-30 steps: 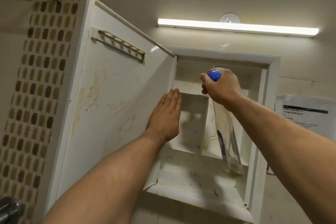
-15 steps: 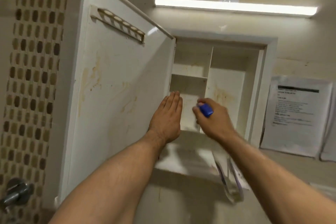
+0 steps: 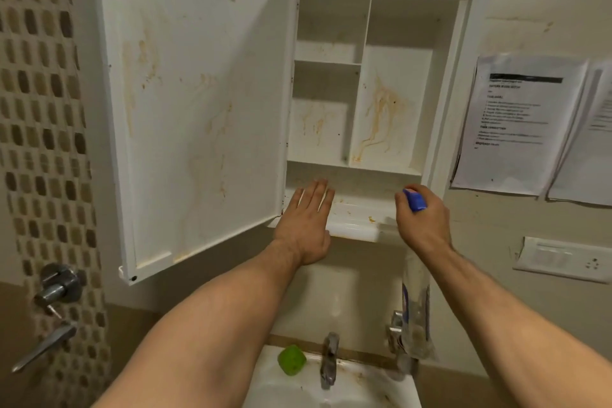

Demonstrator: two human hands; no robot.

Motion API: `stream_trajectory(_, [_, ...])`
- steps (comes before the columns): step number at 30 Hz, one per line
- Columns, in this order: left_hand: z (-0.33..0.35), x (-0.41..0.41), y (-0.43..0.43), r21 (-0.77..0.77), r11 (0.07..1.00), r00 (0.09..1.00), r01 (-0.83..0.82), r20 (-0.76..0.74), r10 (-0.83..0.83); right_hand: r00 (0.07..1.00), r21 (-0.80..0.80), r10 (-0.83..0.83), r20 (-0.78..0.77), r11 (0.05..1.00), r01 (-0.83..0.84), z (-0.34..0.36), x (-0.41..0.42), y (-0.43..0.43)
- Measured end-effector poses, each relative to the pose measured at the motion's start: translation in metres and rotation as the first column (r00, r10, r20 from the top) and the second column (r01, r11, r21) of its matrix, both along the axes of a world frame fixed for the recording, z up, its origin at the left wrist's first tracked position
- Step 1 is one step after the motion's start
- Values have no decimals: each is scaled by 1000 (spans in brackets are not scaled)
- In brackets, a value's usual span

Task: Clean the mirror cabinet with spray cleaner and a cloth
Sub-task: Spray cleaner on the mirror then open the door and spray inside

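Observation:
The white mirror cabinet (image 3: 463, 53) hangs open on the wall, with brown stains on its inner back panels and shelves. Its door (image 3: 198, 116) is swung out to the left and is streaked with the same stains. My left hand (image 3: 306, 222) lies flat, fingers together, at the door's lower right corner by the cabinet's bottom ledge. My right hand (image 3: 425, 225) is closed around the blue head of a clear spray bottle (image 3: 415, 305), which hangs down below my wrist in front of the ledge. No cloth is in sight.
A white sink (image 3: 371, 387) with a chrome tap (image 3: 329, 361) sits below, with a green object (image 3: 291, 359) on its rim. Printed sheets (image 3: 516, 122) and a switch plate (image 3: 563, 258) are on the right wall. Chrome valves (image 3: 56, 288) stick out of the mosaic tiles at left.
Both hands have dropped from the upper shelves to the cabinet's bottom ledge, the bottle coming down with the right hand. The view tilted down, and the sink and tap came into sight.

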State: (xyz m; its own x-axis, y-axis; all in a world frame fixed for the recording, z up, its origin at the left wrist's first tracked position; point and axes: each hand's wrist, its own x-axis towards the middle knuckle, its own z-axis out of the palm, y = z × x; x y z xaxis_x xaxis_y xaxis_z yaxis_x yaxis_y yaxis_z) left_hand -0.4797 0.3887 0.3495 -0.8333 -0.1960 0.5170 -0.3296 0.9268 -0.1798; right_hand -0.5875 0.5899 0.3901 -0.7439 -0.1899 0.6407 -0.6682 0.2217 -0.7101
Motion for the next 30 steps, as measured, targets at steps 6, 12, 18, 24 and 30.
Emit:
stream_trajectory(6, [-13, -12, 12, 84, 996, 998, -43, 47, 39, 990, 31, 124, 60, 991, -126, -28, 5, -4])
stream_trajectory(12, [-27, -17, 14, 99, 988, 992, -115, 69, 108, 991, 3, -2, 134, 1000, 1, -48, 10, -16])
stream_trajectory(18, [-46, -18, 16, 113, 980, 985, -165, 64, 159, 969, -10, 74, 235, 997, -74, -75, 22, -47])
stream_trajectory(24, [-73, -2, 7, 155, 971, 982, -182, -18, 187, 891, -90, 348, 291, 937, -337, -112, 44, -61])
stream_trajectory(30, [-108, 21, 10, 208, 953, 969, -219, -66, 237, 886, -414, 343, 311, 888, -198, -131, 48, -43])
